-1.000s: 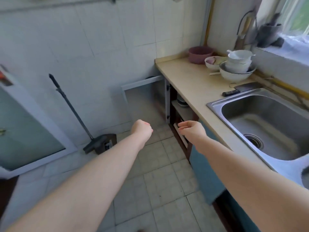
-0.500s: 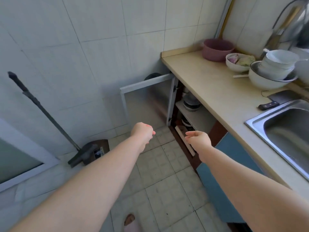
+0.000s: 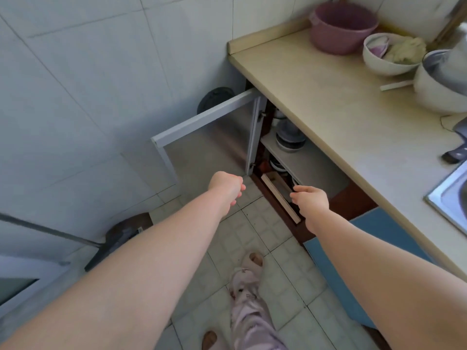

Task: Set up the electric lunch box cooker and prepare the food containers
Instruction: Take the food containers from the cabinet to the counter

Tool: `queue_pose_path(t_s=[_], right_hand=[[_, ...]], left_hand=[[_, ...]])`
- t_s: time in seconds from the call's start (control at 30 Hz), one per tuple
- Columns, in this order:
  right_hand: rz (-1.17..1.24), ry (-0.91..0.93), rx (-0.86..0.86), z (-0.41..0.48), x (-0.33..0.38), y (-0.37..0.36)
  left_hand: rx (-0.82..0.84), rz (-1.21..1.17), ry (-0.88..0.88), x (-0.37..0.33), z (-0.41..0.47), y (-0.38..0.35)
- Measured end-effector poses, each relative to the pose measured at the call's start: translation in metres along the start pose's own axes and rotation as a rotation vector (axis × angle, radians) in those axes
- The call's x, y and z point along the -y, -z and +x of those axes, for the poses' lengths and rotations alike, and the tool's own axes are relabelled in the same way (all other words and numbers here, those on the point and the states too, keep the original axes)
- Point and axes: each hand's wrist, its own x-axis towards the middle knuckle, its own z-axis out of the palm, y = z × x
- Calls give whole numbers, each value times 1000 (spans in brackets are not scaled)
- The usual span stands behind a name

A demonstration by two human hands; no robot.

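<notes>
An under-counter cabinet stands open, its grey-framed door [image 3: 207, 117] swung out to the left. On the cabinet's shelf [image 3: 303, 162] sit stacked dark bowls [image 3: 289, 140], with more dishes half hidden below. My left hand [image 3: 226, 184] hangs in front of the door's lower edge, fingers curled loosely, holding nothing. My right hand [image 3: 310, 198] reaches toward the cabinet's bottom opening, fingers slightly apart and empty, just in front of a wooden board [image 3: 279, 195] leaning there. No lunch box cooker is visible.
The beige counter [image 3: 328, 97] carries a pink basin [image 3: 343, 26], a white bowl with food scraps [image 3: 389, 54], a stack of white bowls [image 3: 444, 79] and a knife handle [image 3: 454, 155]. The sink's edge [image 3: 449, 198] is at right. A dustpan [image 3: 121, 236] lies on the floor at left.
The view has tilted down and closer to the open cabinet. Both hands have moved forward and lower toward the cabinet opening; my leg and feet have come into view.
</notes>
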Motion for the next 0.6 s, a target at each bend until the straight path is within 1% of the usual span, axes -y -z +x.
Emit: queue_pose_path(t_s=[0.1,0.2,0.27,0.33,0.43,0.53,0.6], right_hand=[[27,-43,-14,40,13,-19],[72,-116,-1,81,29,-43],[114,-150,0,114,44,-61],[155,-142,-26,147,54,-77],[167,-102,-79,188,61,-93],[248,-133,-100,225,57,-102],[258,-168,-151,250,49,-106]], left_hand=[[11,6,20,-23,36,-16],[22,39,78,-44,77,-33],[51,33,77,-56,111,-46],[92,26,44,-66,143,-55],[108,-34,28,-77,189,-70],[125,-67,72,-83,237,-87],[161,-54,118,-82,271,-102]])
